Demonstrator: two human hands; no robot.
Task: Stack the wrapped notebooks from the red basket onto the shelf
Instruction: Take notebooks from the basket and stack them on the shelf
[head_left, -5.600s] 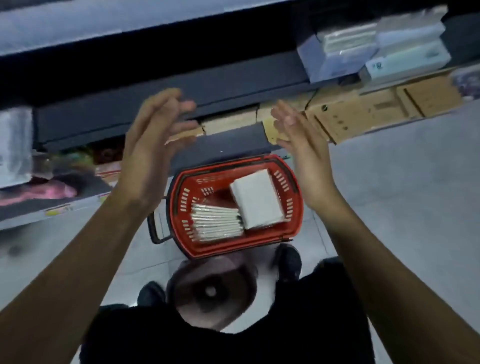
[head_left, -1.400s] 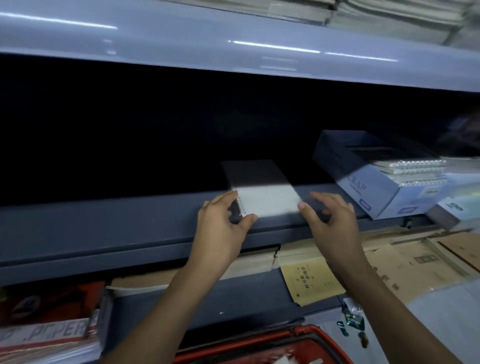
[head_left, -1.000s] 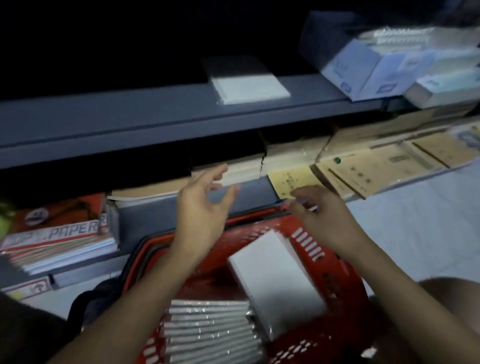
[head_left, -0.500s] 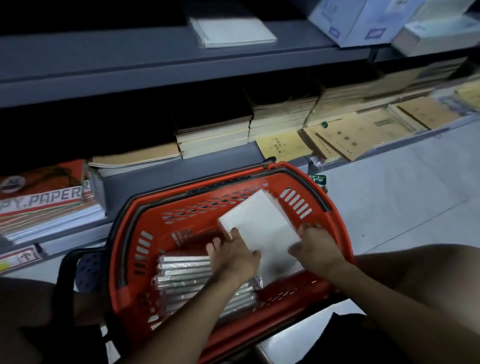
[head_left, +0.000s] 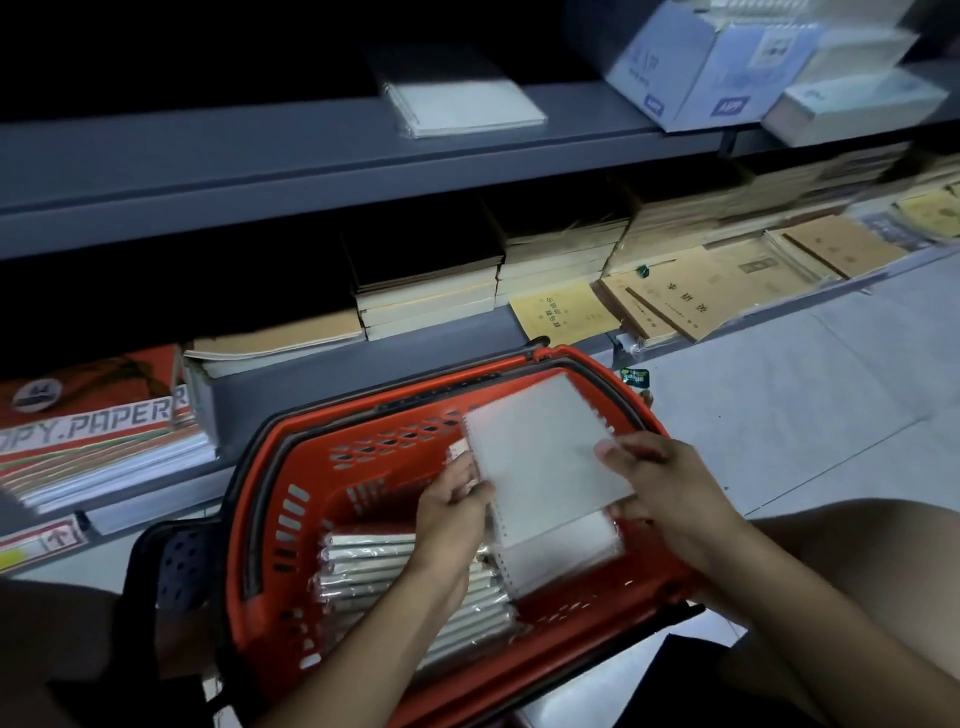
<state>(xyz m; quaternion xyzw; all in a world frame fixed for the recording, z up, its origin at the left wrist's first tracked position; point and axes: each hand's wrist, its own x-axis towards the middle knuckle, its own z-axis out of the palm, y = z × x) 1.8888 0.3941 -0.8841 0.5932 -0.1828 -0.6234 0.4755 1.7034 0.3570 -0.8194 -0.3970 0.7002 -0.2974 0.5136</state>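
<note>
Fingers (head_left: 631, 454) of the right hand (head_left: 670, 493) curl over the near right edge of a white wrapped notebook (head_left: 543, 457), thumb on its top face, while the left hand (head_left: 452, 501) pinches the spiral-bound left edge of the same notebook. Both hands hold it tilted, raised above the red basket (head_left: 291, 499), its far corner over the basket's back rim. Directly beneath it lies another white notebook (head_left: 558, 558), flat in the right half of the basket. In the left half sits a row of wrapped notebooks (head_left: 374, 571) standing on edge, their spines and shiny wrap facing up, partly hidden by the left forearm.

One notebook (head_left: 467, 106) already lies flat on the grey shelf (head_left: 208, 161), near its front edge. To its right on that shelf stand a blue-white box (head_left: 691, 78) and, touching it, a pale packet (head_left: 857, 104); both are blurred. On the lower shelf lie stacks of brown paper-covered books (head_left: 675, 306), and at far left reams marked "PAPER" (head_left: 88, 421). The basket stands on the pale floor (head_left: 805, 395) just in front of the lower shelf.
</note>
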